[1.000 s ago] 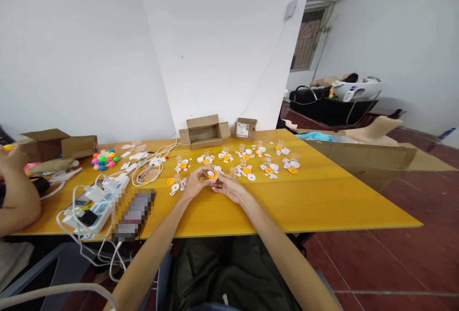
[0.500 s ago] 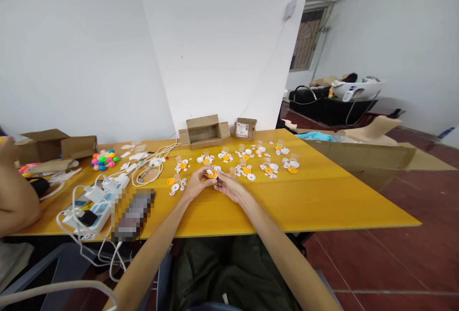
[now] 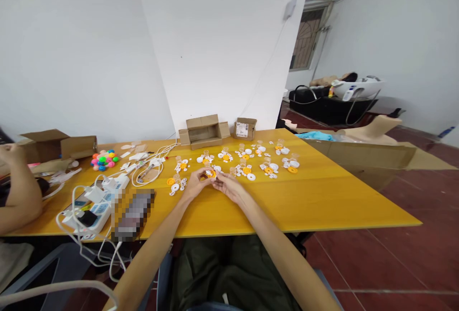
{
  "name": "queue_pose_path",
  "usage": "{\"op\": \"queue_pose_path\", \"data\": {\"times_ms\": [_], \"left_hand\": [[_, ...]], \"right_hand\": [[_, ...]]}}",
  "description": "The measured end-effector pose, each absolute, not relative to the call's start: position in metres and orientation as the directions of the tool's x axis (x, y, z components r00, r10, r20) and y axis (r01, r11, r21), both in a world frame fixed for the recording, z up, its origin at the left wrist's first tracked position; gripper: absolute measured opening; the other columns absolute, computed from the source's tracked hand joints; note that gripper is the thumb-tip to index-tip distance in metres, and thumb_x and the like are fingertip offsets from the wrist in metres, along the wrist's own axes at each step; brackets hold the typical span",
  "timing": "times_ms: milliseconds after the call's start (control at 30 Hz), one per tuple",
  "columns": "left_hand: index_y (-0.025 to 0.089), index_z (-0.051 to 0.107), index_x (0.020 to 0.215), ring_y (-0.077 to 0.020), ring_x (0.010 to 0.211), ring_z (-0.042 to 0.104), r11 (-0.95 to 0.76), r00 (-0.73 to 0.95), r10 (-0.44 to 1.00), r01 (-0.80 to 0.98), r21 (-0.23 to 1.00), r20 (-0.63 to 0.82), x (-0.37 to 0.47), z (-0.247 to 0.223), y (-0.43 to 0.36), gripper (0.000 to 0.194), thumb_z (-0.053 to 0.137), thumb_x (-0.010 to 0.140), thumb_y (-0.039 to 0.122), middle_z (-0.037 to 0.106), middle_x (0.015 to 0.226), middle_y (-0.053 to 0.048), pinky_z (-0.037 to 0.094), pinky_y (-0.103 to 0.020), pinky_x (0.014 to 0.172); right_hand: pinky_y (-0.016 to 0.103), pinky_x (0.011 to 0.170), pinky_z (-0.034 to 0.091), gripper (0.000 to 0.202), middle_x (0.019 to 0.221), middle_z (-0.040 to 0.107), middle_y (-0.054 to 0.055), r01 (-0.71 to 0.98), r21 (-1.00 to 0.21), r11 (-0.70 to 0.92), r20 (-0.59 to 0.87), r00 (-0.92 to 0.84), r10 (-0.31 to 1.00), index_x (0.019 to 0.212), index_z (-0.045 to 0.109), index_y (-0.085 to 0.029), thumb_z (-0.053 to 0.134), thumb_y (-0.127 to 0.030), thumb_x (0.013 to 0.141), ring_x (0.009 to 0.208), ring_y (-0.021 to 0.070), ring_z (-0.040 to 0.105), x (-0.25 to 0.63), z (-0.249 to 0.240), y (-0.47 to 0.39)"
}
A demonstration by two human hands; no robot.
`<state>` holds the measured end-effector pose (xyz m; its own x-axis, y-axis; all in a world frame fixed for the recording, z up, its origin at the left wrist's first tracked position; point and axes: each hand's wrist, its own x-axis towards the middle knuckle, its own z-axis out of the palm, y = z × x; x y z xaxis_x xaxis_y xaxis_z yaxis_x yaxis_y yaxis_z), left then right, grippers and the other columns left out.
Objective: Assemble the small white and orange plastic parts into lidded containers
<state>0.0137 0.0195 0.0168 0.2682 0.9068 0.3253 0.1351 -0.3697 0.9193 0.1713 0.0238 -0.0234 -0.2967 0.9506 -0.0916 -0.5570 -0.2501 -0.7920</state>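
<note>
Both my hands meet above the yellow table (image 3: 287,201), just in front of the scattered parts. My left hand (image 3: 196,183) is closed on the left side of an orange round plastic part (image 3: 212,174), which has something white on it. The fingers of my right hand (image 3: 229,186) close on its right side; they partly cover it. Around them lie small groups of parts: orange rings (image 3: 170,182), white discs (image 3: 251,177), small white pieces (image 3: 183,183) and clear cups (image 3: 233,172).
Two cardboard boxes (image 3: 204,136) (image 3: 245,129) stand at the back. On the left are a power strip (image 3: 102,210) with white cables, a blurred-out phone-like device (image 3: 134,215), colourful balls (image 3: 103,160) and another open box (image 3: 50,147). A co-worker's arm (image 3: 19,191) rests at the far left.
My hands stay almost in place, with slight finger movement around the orange part. At far left, the co-worker's hand has shifted a little, and the orange thing by it is out of sight.
</note>
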Motion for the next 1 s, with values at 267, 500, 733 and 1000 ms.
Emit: {"op": "queue_pose_path", "data": {"times_ms": [267, 500, 733, 1000], "left_hand": [[0.019, 0.075, 0.094, -0.0198, 0.090, 0.067, -0.405, 0.233, 0.900, 0.141, 0.903, 0.368, 0.0166, 0.0142, 0.0210, 0.032, 0.084, 0.067, 0.033, 0.076, 0.101, -0.006, 0.052, -0.032, 0.084], [0.019, 0.073, 0.091, -0.0188, 0.084, 0.068, -0.451, 0.216, 0.882, 0.128, 0.883, 0.419, 0.0182, 0.0106, 0.0214, 0.030, 0.084, 0.068, 0.034, 0.076, 0.094, -0.005, 0.054, -0.031, 0.081], [0.019, 0.074, 0.095, -0.0205, 0.089, 0.070, -0.443, 0.230, 0.883, 0.116, 0.889, 0.410, 0.0171, 0.0111, 0.0208, 0.031, 0.083, 0.070, 0.035, 0.077, 0.098, -0.006, 0.054, -0.033, 0.084], [0.019, 0.075, 0.097, -0.0254, 0.103, 0.071, -0.434, 0.304, 0.870, 0.094, 0.896, 0.389, 0.0154, 0.0162, 0.0172, 0.031, 0.082, 0.071, 0.037, 0.077, 0.107, -0.009, 0.054, -0.037, 0.093]], "right_hand": [[0.032, 0.082, 0.059, 0.014, 0.076, 0.075, 0.002, -0.630, -0.734, -0.254, -0.083, -0.288, 0.954, 0.078, 0.069, -0.019, 0.082, -0.021, 0.075, 0.071, 0.0146, 0.071, 0.1698, -0.0250, 0.0240], [0.032, 0.083, 0.059, 0.012, 0.077, 0.075, 0.002, -0.642, -0.731, -0.231, -0.084, -0.252, 0.964, 0.075, 0.069, -0.020, 0.080, -0.016, 0.075, 0.072, 0.0149, 0.071, 0.1699, -0.0275, 0.0266], [0.029, 0.081, 0.059, 0.012, 0.079, 0.076, 0.003, -0.659, -0.710, -0.249, -0.099, -0.257, 0.961, 0.075, 0.069, -0.019, 0.076, -0.010, 0.076, 0.073, 0.0142, 0.071, 0.1695, -0.0233, 0.0232], [0.026, 0.073, 0.059, 0.010, 0.077, 0.076, 0.004, -0.642, -0.730, -0.233, -0.083, -0.255, 0.963, 0.076, 0.070, -0.019, 0.076, -0.011, 0.076, 0.069, 0.0134, 0.070, 0.1705, -0.0243, 0.0234]]}}
